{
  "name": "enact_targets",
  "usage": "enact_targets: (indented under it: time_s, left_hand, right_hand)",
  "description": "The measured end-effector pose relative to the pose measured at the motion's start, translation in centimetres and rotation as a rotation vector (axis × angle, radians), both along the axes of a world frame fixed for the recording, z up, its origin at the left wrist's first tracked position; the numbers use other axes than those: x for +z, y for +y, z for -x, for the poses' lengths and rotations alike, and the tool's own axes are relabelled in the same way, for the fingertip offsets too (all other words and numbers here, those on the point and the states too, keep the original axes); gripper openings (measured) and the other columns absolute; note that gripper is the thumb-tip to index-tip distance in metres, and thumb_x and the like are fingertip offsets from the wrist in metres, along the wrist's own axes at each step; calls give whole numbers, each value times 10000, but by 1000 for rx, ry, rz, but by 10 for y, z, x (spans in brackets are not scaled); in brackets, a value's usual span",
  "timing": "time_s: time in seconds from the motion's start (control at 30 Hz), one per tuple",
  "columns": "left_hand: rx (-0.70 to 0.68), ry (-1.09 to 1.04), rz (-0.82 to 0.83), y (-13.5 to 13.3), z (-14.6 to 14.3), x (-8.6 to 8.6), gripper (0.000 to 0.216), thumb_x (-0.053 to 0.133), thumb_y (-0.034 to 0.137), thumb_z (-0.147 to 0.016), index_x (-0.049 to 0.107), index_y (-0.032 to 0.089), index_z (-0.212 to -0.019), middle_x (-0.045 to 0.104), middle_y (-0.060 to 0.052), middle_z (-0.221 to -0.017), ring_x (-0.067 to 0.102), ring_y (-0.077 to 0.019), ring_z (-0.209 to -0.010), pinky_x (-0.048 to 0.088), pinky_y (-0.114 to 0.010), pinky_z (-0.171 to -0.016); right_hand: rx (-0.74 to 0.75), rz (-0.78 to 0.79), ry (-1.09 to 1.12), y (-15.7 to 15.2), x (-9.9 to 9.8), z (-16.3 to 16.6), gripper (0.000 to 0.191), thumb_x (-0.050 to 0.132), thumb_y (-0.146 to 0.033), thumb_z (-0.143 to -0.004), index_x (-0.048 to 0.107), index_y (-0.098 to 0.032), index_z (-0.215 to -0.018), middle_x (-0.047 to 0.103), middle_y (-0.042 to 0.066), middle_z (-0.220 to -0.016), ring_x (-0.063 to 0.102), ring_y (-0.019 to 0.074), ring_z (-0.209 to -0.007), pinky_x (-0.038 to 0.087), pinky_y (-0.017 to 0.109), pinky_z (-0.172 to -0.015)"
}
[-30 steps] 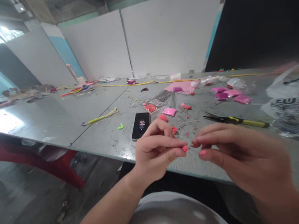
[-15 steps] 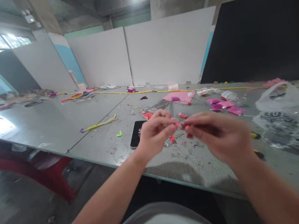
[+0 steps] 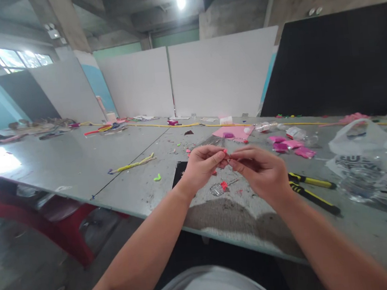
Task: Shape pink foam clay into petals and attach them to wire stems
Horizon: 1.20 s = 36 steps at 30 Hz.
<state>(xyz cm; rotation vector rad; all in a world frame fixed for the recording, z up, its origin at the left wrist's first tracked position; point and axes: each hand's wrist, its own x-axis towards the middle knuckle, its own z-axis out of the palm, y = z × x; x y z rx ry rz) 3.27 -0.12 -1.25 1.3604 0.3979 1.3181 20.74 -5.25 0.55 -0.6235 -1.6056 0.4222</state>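
Over the table, my left hand (image 3: pixel 204 164) pinches a small lump of red-pink modelling clay (image 3: pixel 225 151) between thumb and fingertips. My right hand (image 3: pixel 261 170) is closed too, its thumb and fingers pinched on the same bit of clay, fingertips almost touching the left ones. The clay's exact shape is mostly hidden by the fingers. Below the hands lies a clear wire-like or plastic piece (image 3: pixel 217 189) with a red clay blob (image 3: pixel 223 186) at its end. A dark phone (image 3: pixel 179 173) is partly covered by my left hand.
Yellow-black pliers (image 3: pixel 314 186) lie right of my right hand, before a white plastic bag (image 3: pixel 358 148). Pink clay packets (image 3: pixel 293 144) and a pink sheet (image 3: pixel 235 133) sit farther back. Left are a green clay bit (image 3: pixel 157 178) and a yellow twisted strand (image 3: pixel 132 164).
My hands have come together; the right moved left to meet the left at the clay. The pliers are now uncovered. The camera view has tilted slightly upward.
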Motion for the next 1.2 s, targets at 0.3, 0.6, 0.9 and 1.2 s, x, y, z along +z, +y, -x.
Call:
enact_targets:
  time_s: [0.3, 0.6, 0.9, 1.2]
  left_hand:
    - [-66, -89, 45, -2, 3, 1, 359, 917, 429, -747, 743, 177, -936, 755, -9, -752, 706, -103, -653, 543, -188, -569]
    - [-174, -239, 125, -12, 2, 7, 281, 957, 282, -703, 779, 167, -888, 769, -11, -795, 708, -81, -671, 578, -198, -684]
    - [-216, -253, 128, -18, -1, 6, 256, 926, 313, -754, 745, 168, -862, 710, -2, -781, 653, -87, -688, 543, -217, -669]
    - [-143, -240, 136, -21, -4, 7, 250, 910, 351, -777, 776, 166, -879, 727, -16, -784, 657, -87, -698, 515, -217, -694]
  right_hand:
    - [64, 6, 31, -4, -8, 5, 128, 796, -229, -912, 824, -288, -1022, 750, 34, -1012, 712, 151, -751, 623, 312, -645]
    - [15, -80, -39, -7, -11, 7, 237, 778, -170, -919, 822, -309, -1106, 741, 26, -1072, 703, 117, -742, 606, 261, -620]
    - [-14, -117, -55, -8, -9, 8, 293, 769, -151, -918, 818, -328, -1146, 741, 17, -1082, 697, 108, -781, 618, 233, -664]
    - [-9, -120, -52, -8, -13, 12, 322, 764, -155, -924, 805, -342, -1183, 734, 22, -1122, 713, 119, -850, 620, 236, -715]
